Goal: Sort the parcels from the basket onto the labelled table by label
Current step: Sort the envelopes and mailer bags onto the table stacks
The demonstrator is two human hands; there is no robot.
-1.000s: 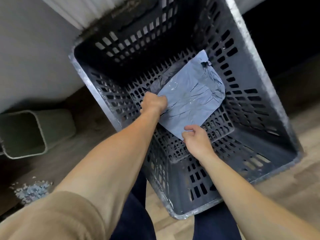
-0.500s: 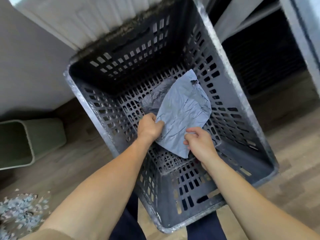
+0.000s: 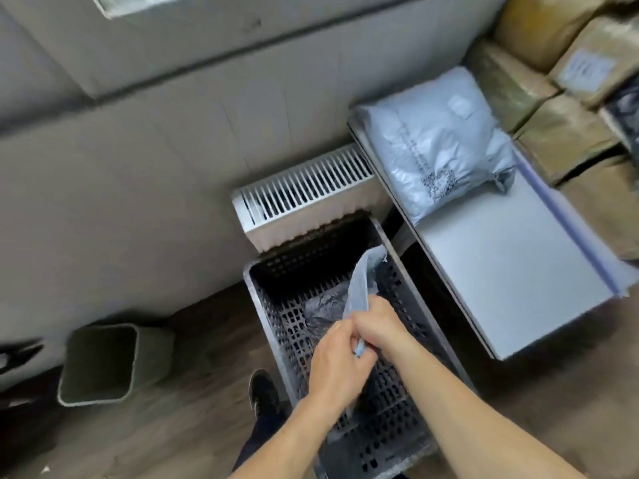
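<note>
Floor (image 3: 193, 426): parcel (image 3: 359, 285) in left hand (image 3: 337, 368), right hand (image 3: 380, 326)

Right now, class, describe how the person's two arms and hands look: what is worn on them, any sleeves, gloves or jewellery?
The left forearm and right forearm are bare to the picture's edge; no sleeve shows. The left hand and right hand wear no gloves. No watch, bracelet or ring is visible.

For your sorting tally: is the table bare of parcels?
No, a grey parcel lies at the far end of the table.
</note>
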